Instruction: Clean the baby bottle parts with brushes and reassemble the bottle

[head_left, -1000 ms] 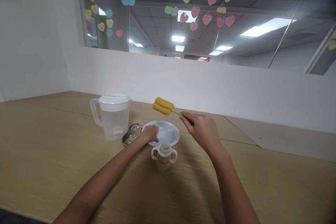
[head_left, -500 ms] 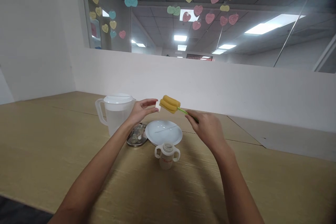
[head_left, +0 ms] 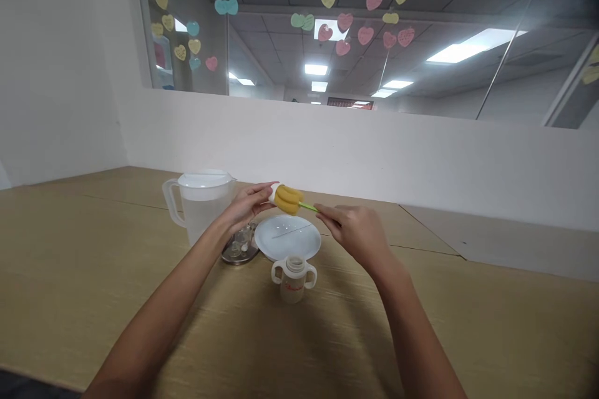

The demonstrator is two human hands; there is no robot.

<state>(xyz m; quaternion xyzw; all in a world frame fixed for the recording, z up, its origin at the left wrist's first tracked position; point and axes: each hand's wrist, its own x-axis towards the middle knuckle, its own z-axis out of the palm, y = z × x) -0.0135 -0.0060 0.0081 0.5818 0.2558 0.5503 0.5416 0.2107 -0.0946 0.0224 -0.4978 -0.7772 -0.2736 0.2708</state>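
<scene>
My right hand (head_left: 358,234) is closed round the green handle of a bottle brush (head_left: 287,198) with a yellow sponge head. The small white bottle cap (head_left: 274,192) is pinched in the fingers of my left hand (head_left: 249,204), and the sponge's tip is against it, seemingly inside. Below both hands stands a white bowl (head_left: 287,238). In front of the bowl is an upright baby bottle (head_left: 293,283) with two white handles, red lettering and an uncovered mouth.
A lidded translucent pitcher (head_left: 199,206) stands at the left behind my forearm. Beside the bowl, a round metal tray (head_left: 238,257) carries small clear and white parts. A white wall (head_left: 337,156) with a window rises behind the table (head_left: 224,336).
The sponge head and the cap have come together, where a small gap was before. My right hand has shifted left and slightly down. The whole view has moved slightly.
</scene>
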